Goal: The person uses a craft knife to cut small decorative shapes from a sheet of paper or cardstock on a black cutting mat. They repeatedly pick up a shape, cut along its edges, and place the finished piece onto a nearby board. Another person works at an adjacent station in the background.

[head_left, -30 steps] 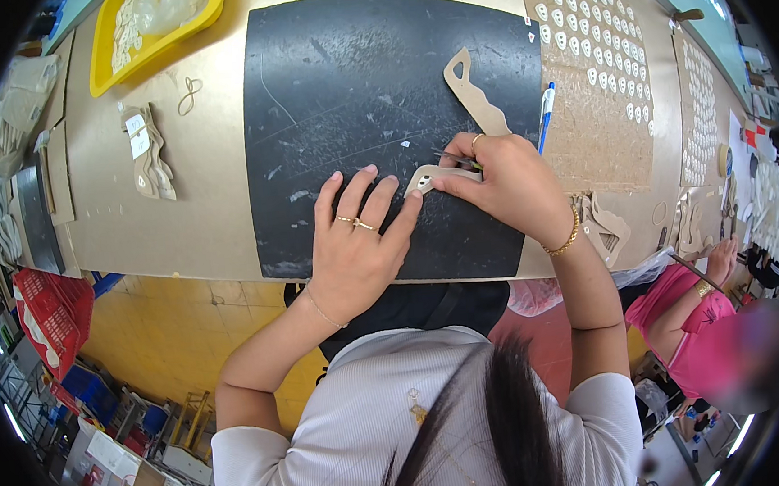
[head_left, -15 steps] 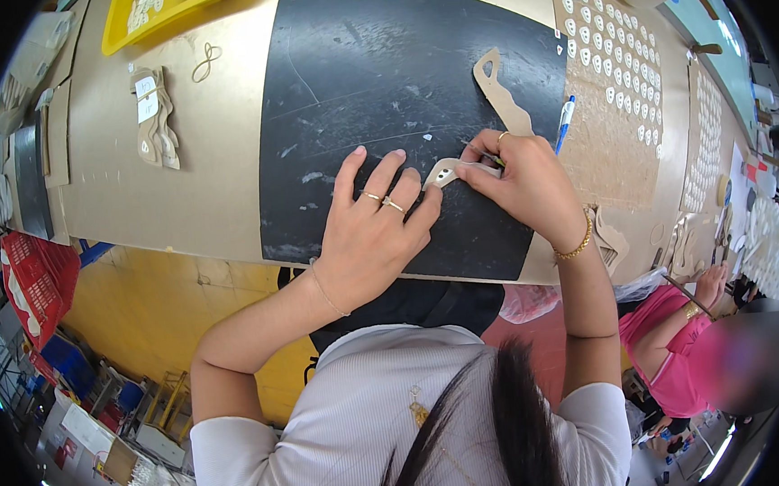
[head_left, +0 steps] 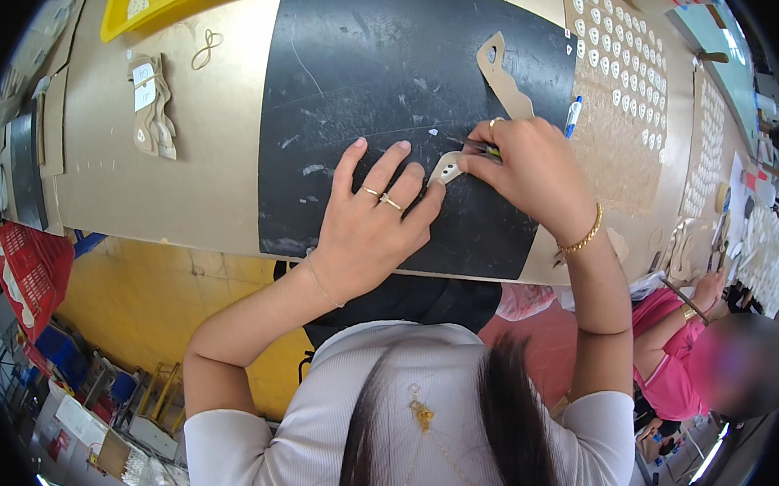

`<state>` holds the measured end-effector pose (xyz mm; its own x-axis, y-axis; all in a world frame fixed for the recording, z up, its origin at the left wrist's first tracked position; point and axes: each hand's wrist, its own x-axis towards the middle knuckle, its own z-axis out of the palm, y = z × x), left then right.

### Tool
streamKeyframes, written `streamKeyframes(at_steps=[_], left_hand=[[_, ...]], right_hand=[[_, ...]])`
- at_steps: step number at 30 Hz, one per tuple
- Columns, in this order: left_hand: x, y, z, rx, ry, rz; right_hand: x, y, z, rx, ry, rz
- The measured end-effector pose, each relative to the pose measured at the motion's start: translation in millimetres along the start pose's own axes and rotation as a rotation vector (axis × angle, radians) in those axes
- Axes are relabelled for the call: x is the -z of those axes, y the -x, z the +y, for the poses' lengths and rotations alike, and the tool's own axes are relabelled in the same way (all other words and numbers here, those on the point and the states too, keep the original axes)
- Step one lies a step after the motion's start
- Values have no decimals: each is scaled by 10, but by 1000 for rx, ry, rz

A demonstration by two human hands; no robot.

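My left hand (head_left: 372,222) lies flat on a black cutting mat (head_left: 369,73), fingers spread, its fingertips pressing down a small tan cardboard piece (head_left: 446,167) with a hole in it. My right hand (head_left: 533,170) is closed around a thin tool (head_left: 490,150) whose tip meets the same cardboard piece. A long wavy cardboard strip (head_left: 503,77) lies on the mat just beyond my right hand.
A blue-and-white pen (head_left: 573,115) lies by the mat's right edge. A perforated cardboard sheet (head_left: 618,91) with drop-shaped cutouts sits to the right. A stack of cardboard shapes (head_left: 152,106) and a yellow tray (head_left: 147,7) are at the left. Another person in pink (head_left: 686,349) works at lower right.
The view has shifted so the mat and hands sit a little lower and more central. Both hands stay on the small cardboard piece with almost no movement.
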<state>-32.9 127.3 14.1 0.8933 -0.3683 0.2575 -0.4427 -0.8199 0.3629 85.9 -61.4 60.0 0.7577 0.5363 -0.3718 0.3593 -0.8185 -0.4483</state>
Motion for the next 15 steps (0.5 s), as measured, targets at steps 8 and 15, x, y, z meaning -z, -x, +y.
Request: streamKeyframes(at_steps=[8, 15], left_hand=[[-131, 96, 68, 61, 15, 24], [-175, 85, 149, 115, -15, 33]], right_hand=[[6, -71, 10, -21, -14, -25], [-3, -93, 44, 28, 1, -13]])
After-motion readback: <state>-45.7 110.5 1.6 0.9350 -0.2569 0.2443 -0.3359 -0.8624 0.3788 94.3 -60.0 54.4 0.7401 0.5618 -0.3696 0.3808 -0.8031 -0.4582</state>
